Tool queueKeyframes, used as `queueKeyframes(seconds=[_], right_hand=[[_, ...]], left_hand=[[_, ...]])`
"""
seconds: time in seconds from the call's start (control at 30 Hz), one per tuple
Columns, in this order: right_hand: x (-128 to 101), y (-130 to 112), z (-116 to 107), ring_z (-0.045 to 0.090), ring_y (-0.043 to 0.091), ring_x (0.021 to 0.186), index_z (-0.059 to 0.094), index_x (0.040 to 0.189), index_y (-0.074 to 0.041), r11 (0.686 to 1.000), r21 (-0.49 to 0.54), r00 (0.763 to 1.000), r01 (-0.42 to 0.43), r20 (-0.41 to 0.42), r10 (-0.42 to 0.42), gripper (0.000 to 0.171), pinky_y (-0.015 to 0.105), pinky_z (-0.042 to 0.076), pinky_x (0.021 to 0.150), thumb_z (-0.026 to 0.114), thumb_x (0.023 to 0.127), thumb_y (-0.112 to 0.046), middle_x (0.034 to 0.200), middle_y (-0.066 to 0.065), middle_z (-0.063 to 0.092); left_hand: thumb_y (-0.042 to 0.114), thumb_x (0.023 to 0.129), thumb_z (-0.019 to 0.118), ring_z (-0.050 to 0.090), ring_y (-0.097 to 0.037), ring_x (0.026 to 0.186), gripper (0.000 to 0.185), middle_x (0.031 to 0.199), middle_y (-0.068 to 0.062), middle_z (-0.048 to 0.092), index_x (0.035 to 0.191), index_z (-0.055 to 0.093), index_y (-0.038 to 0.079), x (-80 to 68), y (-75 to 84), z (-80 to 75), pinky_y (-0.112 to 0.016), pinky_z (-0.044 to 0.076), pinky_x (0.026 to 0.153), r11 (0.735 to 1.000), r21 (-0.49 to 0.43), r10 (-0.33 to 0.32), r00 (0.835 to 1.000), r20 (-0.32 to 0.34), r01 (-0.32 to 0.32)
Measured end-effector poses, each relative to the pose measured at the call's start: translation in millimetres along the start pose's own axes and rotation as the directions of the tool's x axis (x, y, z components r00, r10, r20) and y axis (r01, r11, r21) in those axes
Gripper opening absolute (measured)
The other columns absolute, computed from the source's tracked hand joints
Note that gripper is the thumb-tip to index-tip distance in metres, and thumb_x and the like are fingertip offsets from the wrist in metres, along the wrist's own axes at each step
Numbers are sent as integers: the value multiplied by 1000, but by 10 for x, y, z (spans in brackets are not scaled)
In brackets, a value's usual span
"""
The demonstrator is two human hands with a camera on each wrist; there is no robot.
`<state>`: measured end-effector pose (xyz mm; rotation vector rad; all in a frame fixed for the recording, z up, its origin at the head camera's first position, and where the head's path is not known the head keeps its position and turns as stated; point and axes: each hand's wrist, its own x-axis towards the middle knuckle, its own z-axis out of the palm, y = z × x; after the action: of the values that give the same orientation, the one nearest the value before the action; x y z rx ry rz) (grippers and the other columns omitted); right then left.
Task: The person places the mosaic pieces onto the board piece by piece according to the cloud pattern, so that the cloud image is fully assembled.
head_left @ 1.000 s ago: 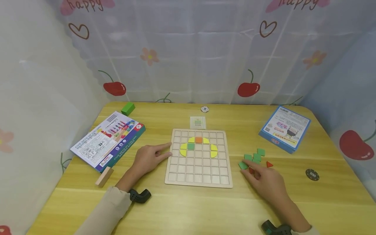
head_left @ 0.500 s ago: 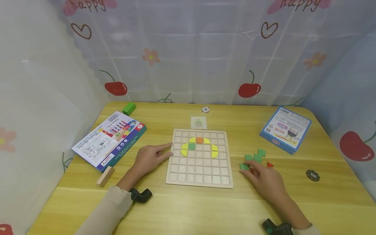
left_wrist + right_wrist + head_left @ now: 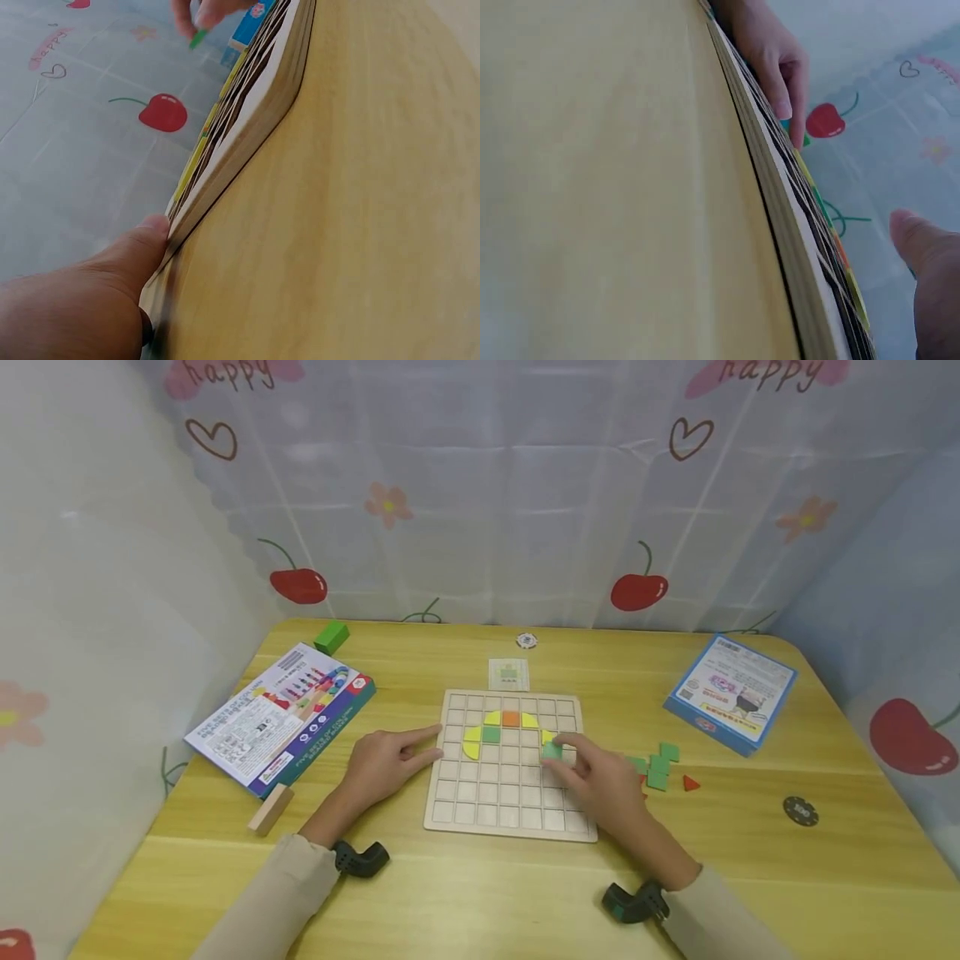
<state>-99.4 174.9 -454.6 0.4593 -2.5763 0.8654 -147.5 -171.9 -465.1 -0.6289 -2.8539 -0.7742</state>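
Left hand (image 3: 382, 764) lies flat on the table with straight fingers touching the left edge of the wooden grid board (image 3: 510, 817) — the landmark here — while the right hand (image 3: 600, 777) hovers over the board's right side, pinching a green square tile (image 3: 552, 749) just beside the yellow piece (image 3: 546, 737) of the pattern. Right of the board lie loose green tiles (image 3: 658, 767) and a red triangle (image 3: 690, 783); further right — a blue box (image 3: 729, 690).
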Motion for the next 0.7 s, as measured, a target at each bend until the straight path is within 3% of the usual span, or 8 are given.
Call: queueKeyframes(seconds=[0.13, 0.27, 0.7], right_hand=[[229, -133, 179, 32, 6, 50, 73, 115, -18, 999, 14, 993, -47, 106, 46, 34, 27, 29, 49, 79, 90, -41, 59, -11, 41], [376, -171, 294, 33, 7, 50, 74, 114, -18, 998, 11, 984, -59, 169, 56, 32, 28, 30, 50, 78, 92, -41, 57, -10, 41], [464, -154, 436, 38, 9, 50, 75, 118, -17, 995, -91, 980, -38, 189, 55, 38, 28, 29, 47, 76, 92, -45, 55, -10, 46]], left_hand=[[55, 93, 70, 32, -7, 49, 47, 53, 13, 40, 134, 69, 32, 0, -4, 8, -30, 26, 52, 1000, -1, -14, 1000, 8, 14], [58, 91, 70, 33, -7, 51, 49, 52, 14, 41, 133, 69, 33, 1, -1, 17, -30, 27, 53, 1000, -1, -19, 1000, 10, 19], [59, 89, 72, 31, -7, 51, 49, 52, 14, 39, 131, 71, 33, -12, 3, 11, -29, 26, 53, 1000, -1, -8, 1000, -15, 8]])
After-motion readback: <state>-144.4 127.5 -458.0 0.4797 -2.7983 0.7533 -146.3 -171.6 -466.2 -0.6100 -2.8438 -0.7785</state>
